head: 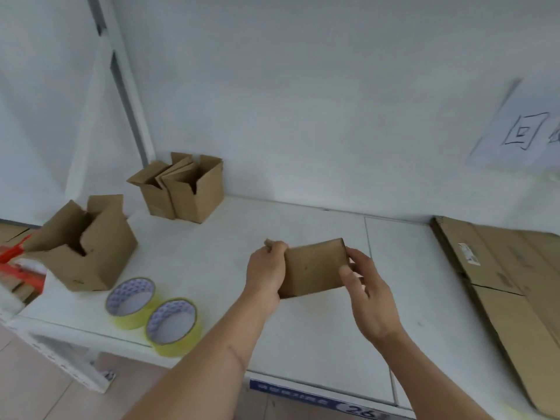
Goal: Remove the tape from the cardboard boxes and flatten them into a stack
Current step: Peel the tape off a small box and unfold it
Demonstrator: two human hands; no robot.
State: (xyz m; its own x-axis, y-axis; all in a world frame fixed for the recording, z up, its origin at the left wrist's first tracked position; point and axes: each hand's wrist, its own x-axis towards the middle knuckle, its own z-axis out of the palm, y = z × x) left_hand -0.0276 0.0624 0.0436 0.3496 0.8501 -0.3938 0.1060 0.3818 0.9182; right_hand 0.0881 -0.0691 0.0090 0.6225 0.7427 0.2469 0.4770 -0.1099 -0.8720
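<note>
From the head view, both hands hold one small cardboard box (315,268) above the white counter (303,338). The left hand (266,272) has its grip closed around the left end of the box, fingers curled over the top edge. The right hand (368,294) has its grip on the right end, thumb on the near face and fingers behind it. To the left of the grip and a little nearer to the person, two rolls of yellowish tape (151,313) lie on the counter, touching each other. Further left stands an open box (81,247) with its flaps up. Behind it, near the wall, two more open boxes (181,189) stand just beside each other. To the right of the grip, well apart, flattened cardboard sheets (512,286) lie on the counter. A paper sheet (521,131) with a drawn mark is on the wall above them.
</note>
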